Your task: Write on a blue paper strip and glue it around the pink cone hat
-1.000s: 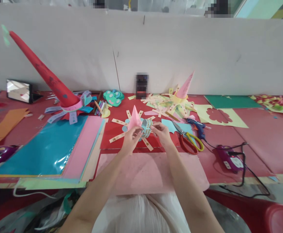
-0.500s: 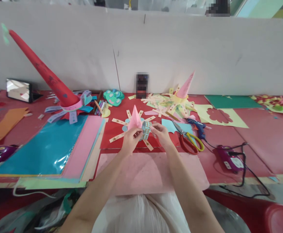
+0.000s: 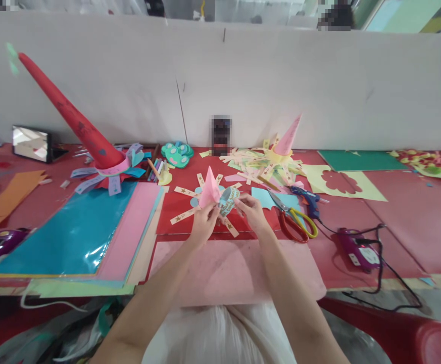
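Note:
Between my hands is a light blue paper ring with gold lettering, tilted so its opening shows. My left hand pinches the ring's left edge, with the fingers closed. On the ring's right side, the closed fingers of my right hand grip it. Just left of the ring a pink paper cone stands point up, its base partly hidden. Around the cone, cream strips with gold stars spread out over light blue rounded pieces on a red sheet.
Red and yellow scissors and a blue glue gun lie at right, near a purple device with black cable. Left are coloured sheets and a tall red cone. A smaller pink cone stands behind among paper strips.
The blue ring has tilted and turned, showing more of its opening. My hands have shifted only slightly with it. The whole view has moved a little.

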`<state>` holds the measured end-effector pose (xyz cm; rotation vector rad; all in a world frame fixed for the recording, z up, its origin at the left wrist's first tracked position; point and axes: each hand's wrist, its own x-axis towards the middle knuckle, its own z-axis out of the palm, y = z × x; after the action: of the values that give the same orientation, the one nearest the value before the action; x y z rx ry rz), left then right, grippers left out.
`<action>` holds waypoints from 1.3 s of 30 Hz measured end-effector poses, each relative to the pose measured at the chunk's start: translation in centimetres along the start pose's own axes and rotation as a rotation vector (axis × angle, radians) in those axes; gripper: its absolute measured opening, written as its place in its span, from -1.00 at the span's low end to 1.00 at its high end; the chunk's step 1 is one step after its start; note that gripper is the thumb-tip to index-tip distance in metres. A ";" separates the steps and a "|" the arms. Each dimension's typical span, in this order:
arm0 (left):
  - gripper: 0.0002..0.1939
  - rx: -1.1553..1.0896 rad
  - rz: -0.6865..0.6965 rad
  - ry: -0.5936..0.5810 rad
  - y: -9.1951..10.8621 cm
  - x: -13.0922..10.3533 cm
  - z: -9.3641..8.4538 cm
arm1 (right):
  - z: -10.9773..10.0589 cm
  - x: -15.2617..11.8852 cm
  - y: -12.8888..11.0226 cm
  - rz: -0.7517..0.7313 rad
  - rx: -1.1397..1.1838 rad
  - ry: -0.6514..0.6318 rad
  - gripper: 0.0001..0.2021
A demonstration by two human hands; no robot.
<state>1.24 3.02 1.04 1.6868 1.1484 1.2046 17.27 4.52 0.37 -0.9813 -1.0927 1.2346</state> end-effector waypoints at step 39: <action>-0.78 0.250 0.260 0.116 -0.3 -0.2 -0.1 | -0.3 -0.4 -0.6 0.068 0.012 -0.122 -0.77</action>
<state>1.02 2.94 0.72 2.0267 1.2178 1.3785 17.67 4.06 0.86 -0.9504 -1.1529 1.3698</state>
